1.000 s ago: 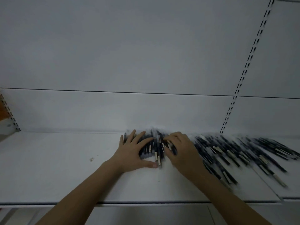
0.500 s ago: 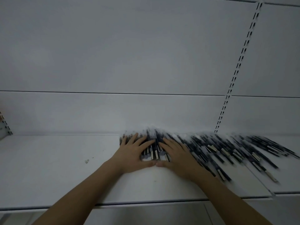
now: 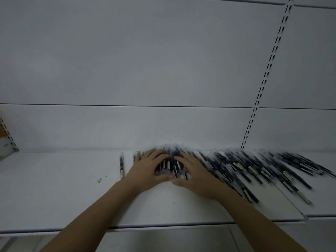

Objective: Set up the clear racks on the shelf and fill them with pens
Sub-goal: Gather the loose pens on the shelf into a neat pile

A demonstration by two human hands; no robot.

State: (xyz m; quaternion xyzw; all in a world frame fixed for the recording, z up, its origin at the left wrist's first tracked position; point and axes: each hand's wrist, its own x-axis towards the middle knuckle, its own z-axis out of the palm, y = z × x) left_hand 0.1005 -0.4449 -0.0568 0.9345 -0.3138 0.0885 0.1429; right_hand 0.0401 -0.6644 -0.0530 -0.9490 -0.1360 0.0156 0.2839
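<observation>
Currently both hands lie flat, fingers spread, on the dark slim plastic pens (image 3: pixel 227 168) heaped along the back of the white metal shelf (image 3: pixel 54 193): left hand (image 3: pixel 147 170) and right hand (image 3: pixel 192 171) press the pile, gripping nothing. One stray pen (image 3: pixel 121 167) lies just left. No clear racks visible. Pens look light, stiff, prone to rolling; scoop a bundle mid-barrel, squeezing from both sides.
</observation>
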